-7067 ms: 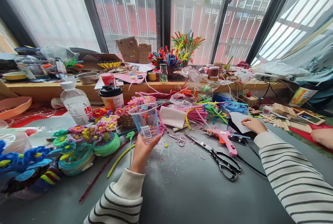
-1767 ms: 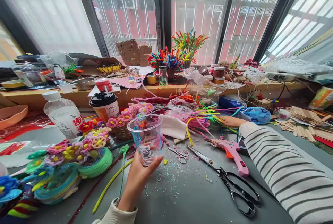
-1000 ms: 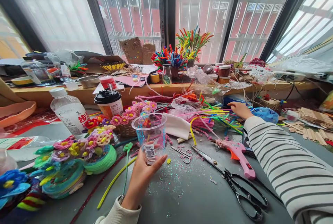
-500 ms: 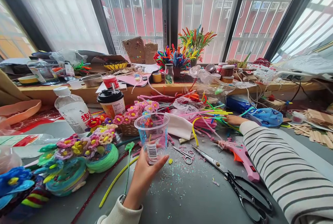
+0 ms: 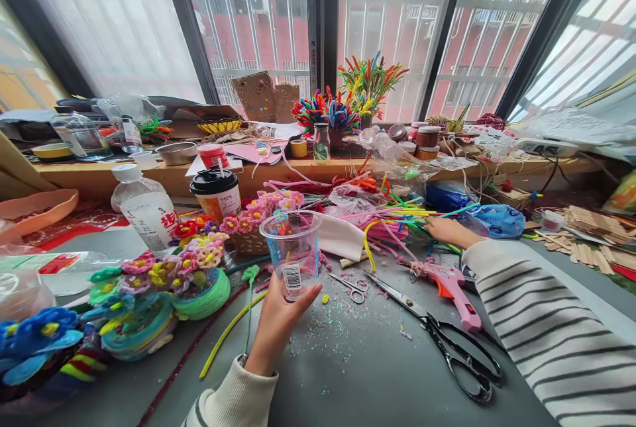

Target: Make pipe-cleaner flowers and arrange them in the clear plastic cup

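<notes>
My left hand (image 5: 279, 321) is wrapped round the lower part of a clear plastic cup (image 5: 293, 248) with a barcode label, held upright above the grey table. Farther off on the right, my right hand (image 5: 450, 231) reaches to the ends of green and yellow pipe cleaners (image 5: 415, 213); its fingertips are close together there, and what they hold is too small to tell. Below that arm lies a pink glue gun (image 5: 454, 286). Small scissors (image 5: 354, 289) and large black-handled scissors (image 5: 432, 324) rest between my hands.
Pipe-cleaner flower pots (image 5: 199, 281) stand on the left, near a water bottle (image 5: 144, 208) and a lidded paper cup (image 5: 216, 196). Wooden sticks (image 5: 586, 241) lie at the far right. Glitter is scattered over the table (image 5: 348, 374).
The view has shifted slightly. My left hand still holds the cup in nearly the same place. My right hand has stayed by the pipe cleaners, with more of its back and wrist now showing.
</notes>
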The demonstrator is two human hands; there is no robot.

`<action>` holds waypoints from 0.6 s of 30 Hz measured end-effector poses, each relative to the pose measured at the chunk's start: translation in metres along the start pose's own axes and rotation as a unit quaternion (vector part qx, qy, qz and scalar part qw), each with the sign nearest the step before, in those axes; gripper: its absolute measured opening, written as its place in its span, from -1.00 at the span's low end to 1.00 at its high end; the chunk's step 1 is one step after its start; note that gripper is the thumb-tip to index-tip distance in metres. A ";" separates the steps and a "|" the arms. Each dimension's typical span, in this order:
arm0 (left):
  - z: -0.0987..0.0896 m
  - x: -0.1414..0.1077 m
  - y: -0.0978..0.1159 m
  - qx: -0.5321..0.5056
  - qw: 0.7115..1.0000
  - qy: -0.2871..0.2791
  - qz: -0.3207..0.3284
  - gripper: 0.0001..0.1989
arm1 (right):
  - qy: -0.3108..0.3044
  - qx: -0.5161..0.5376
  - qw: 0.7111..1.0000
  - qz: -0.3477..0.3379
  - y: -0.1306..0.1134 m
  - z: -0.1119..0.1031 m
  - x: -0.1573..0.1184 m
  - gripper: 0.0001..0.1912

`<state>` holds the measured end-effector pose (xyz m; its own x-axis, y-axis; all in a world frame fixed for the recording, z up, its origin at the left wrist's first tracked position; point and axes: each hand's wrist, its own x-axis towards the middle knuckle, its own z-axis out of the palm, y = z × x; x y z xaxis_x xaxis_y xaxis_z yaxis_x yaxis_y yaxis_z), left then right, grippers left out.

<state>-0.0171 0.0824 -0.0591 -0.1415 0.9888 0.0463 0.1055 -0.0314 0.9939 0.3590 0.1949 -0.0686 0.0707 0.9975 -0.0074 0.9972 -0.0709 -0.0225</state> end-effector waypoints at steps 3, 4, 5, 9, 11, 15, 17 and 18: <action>0.000 0.001 0.000 -0.025 1.000 -0.008 0.009 -0.44 | 0.029 -0.027 0.998 0.044 -0.012 -0.006 -0.031 -0.66; 0.000 0.001 0.000 -0.031 0.999 -0.010 0.011 -0.45 | 0.044 -0.035 0.997 0.057 -0.016 -0.008 -0.042 -0.62; 0.000 0.001 0.000 -0.035 0.999 -0.010 0.012 -0.45 | 0.061 -0.042 0.995 0.070 -0.020 -0.010 -0.053 -0.59; -0.002 0.001 0.000 -0.034 0.999 -0.006 0.020 -0.45 | 0.117 -0.019 0.991 0.068 -0.042 -0.010 -0.098 -0.57; -0.003 0.001 0.000 -0.028 0.999 -0.005 0.028 -0.46 | 0.113 0.028 0.993 0.021 -0.054 -0.003 -0.122 -0.60; -0.005 0.001 -0.002 -0.028 0.999 -0.003 0.025 -0.47 | 0.128 0.082 0.987 -0.053 -0.069 0.012 -0.166 -0.61; -0.005 0.002 -0.004 -0.032 0.999 -0.001 0.017 -0.43 | 0.144 0.104 0.983 -0.051 -0.067 0.016 -0.181 -0.61; -0.005 0.002 -0.004 -0.032 0.999 -0.002 0.013 -0.41 | 0.152 0.112 0.981 -0.046 -0.064 0.016 -0.185 -0.61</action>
<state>-0.0228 0.0839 -0.0624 -0.1364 0.9880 0.0718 0.0463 -0.0660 0.9967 0.2821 0.0145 -0.0821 0.0185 0.9527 0.3032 0.9721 0.0539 -0.2284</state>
